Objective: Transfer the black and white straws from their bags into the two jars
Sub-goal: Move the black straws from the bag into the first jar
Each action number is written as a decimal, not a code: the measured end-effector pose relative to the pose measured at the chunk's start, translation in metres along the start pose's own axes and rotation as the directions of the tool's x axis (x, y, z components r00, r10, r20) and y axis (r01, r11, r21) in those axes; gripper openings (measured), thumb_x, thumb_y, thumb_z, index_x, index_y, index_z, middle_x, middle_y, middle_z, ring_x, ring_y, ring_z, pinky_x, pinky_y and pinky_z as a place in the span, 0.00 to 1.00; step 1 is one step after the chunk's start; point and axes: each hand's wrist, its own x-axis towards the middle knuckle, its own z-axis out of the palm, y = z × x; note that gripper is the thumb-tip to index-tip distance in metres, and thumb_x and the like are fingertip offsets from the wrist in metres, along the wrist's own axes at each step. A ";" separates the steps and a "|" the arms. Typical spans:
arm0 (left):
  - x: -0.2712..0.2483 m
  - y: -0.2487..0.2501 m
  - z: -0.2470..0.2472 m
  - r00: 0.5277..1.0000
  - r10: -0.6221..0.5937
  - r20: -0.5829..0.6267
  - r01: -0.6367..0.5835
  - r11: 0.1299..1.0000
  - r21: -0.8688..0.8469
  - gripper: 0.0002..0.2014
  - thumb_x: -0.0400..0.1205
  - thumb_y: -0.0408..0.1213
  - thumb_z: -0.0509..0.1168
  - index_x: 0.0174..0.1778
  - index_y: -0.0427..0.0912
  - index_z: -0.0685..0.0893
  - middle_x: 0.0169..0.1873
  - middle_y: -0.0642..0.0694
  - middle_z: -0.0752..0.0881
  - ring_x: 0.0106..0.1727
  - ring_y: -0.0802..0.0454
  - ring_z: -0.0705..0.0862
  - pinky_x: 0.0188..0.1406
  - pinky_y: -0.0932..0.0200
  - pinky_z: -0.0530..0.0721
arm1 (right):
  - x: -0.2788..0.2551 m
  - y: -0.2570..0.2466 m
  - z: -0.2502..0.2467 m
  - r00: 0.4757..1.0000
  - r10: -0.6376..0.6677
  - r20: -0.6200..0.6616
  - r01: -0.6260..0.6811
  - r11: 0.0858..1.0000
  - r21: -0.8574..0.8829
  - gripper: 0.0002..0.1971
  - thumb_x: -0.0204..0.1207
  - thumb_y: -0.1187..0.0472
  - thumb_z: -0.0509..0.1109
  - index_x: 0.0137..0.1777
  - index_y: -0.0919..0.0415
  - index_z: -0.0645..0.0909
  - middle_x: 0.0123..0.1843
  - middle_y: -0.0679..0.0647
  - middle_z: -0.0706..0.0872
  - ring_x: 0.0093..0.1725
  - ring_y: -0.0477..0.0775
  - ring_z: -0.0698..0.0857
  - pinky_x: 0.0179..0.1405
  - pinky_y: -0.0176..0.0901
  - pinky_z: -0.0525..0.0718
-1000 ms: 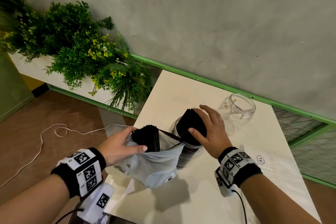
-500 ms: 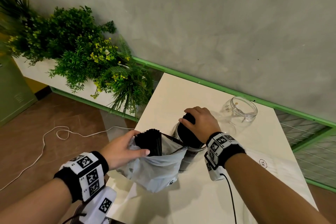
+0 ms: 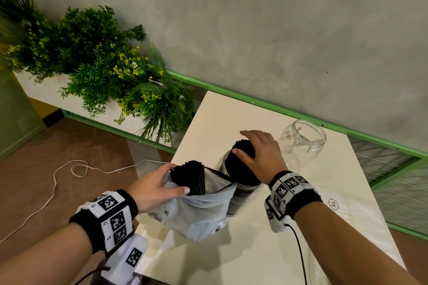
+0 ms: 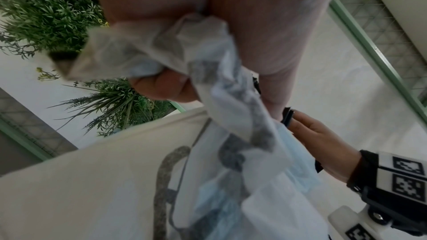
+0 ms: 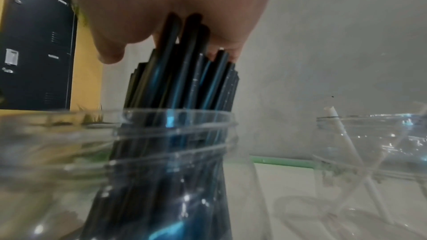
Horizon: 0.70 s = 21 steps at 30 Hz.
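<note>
Settling black straws (image 3: 243, 149) into the jar (image 3: 240, 184), the right hand (image 3: 261, 157) cups their tops. The left hand (image 3: 152, 190) grips the bag (image 3: 203, 213); its remaining straws (image 3: 190, 176) likely need lifting across next.

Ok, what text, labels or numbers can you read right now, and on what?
"XL", circled, on the flat white bag on the table.
Grey print on the plastic bag: blurred, unreadable.
Small characters on the left wristband: too small to read.
Labels on the dark lockers: blurred, unreadable.
</note>
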 end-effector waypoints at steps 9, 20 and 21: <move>-0.001 0.001 0.001 1.000 0.008 -0.009 -0.009 0.998 -0.059 0.45 0.56 0.78 0.63 0.66 0.57 0.71 0.56 0.64 0.82 0.56 0.72 0.80 0.49 0.72 0.77 | -0.046 -0.071 -0.003 0.995 -0.074 0.060 0.032 0.853 0.520 0.25 0.75 0.43 0.68 0.68 0.55 0.77 0.56 0.45 0.80 0.53 0.41 0.80 0.52 0.36 0.82; -0.005 0.001 0.012 0.999 0.044 -0.021 -0.047 0.984 -0.169 0.39 0.51 0.76 0.70 0.57 0.66 0.73 0.51 0.64 0.86 0.54 0.75 0.82 0.52 0.77 0.78 | -0.065 -0.087 0.052 0.942 0.011 0.335 -0.171 0.877 0.450 0.32 0.65 0.48 0.81 0.67 0.59 0.76 0.57 0.50 0.73 0.56 0.48 0.77 0.60 0.36 0.75; -0.005 -0.001 0.013 0.999 0.040 -0.023 -0.044 0.981 -0.188 0.41 0.51 0.76 0.71 0.59 0.67 0.73 0.52 0.63 0.86 0.54 0.73 0.83 0.54 0.75 0.79 | -0.064 -0.087 0.055 0.943 0.020 0.332 -0.177 0.875 0.450 0.31 0.64 0.49 0.81 0.65 0.59 0.77 0.55 0.50 0.73 0.55 0.48 0.77 0.59 0.37 0.75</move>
